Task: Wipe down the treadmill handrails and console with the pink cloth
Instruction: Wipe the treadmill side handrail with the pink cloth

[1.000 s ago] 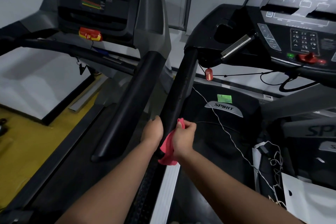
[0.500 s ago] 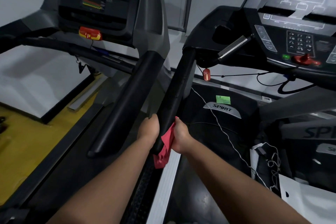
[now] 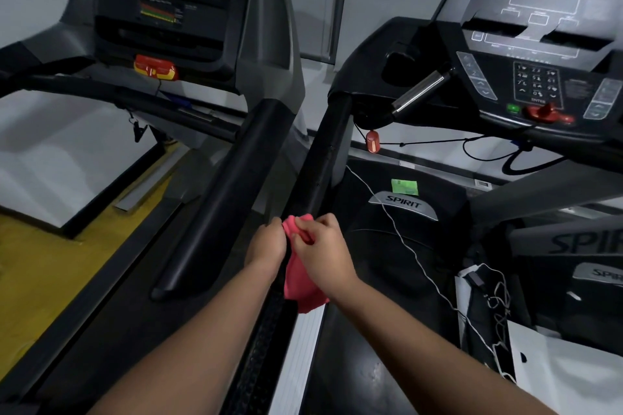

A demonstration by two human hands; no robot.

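Pink cloth (image 3: pixel 298 280), soft & crumpled, sits btwn my two hands at the lower end of the black padded handrail (image 3: pixel 320 165) of the R-side treadmill. Its top is bunched vs. the rail. The rest hangs below my wrists, over the silver ribbed side strip (image 3: pixel 296 357) of the deck.

Container-wise, there's a dark round cup recess (image 3: pixel 399 61) in the near-L corner of the grey-and-black keypad console (image 3: pixel 539 44); too dark to tell if anything's in it. Low R is a white bag-like sheet (image 3: pixel 556 381) w/ a tangled thin white cable (image 3: pixel 404 246) crossing its edge; contents not visible.

R hand (image 3: pixel 323 253): back up, fingers curled, thumb & fingertips pinching the cloth's bunched top. L hand (image 3: pixel 266 244): back toward me, touching the cloth's L edge, fingers curled out of sight. Can't tell whether they close on cloth or rail. Both forearms reach fwd from the bottom of view & converge at the rail.

Small red clip (image 3: pixel 372 141) hangs on a black cord under the console, near the rail's top. Second black handrail (image 3: pixel 229 192), on the L-side treadmill, runs alongside, just L of my L hand, not touching.
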